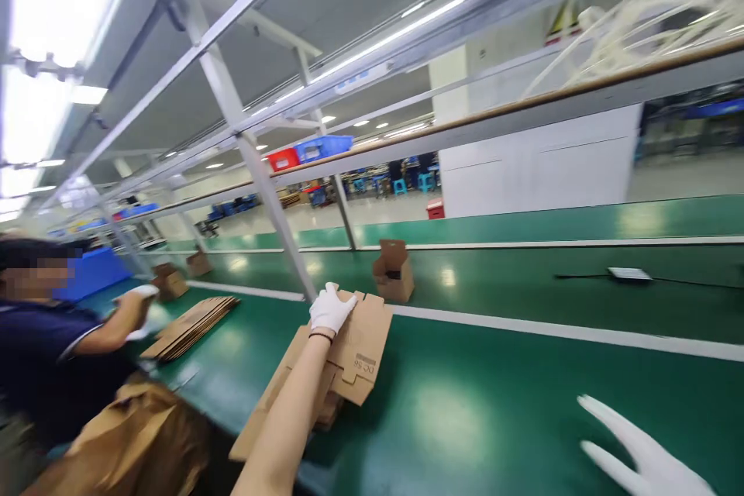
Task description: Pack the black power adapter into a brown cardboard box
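My left hand (330, 308), in a white glove, lies on top of a stack of flat brown cardboard box blanks (354, 353) on the green bench, its fingers curled over the top blank's far edge. My right hand (639, 453), also gloved, hovers at the lower right with fingers spread and nothing in it. A folded-up small cardboard box (394, 271) with its lid flap up stands on the green conveyor belt (523, 279) just beyond the stack.
A co-worker in a dark shirt (40, 341) works at the left beside another stack of flat blanks (191, 325) and more small boxes (170, 280). A slanted metal frame post (279, 217) rises behind my left hand. A flat white item (628, 273) lies on the belt at right.
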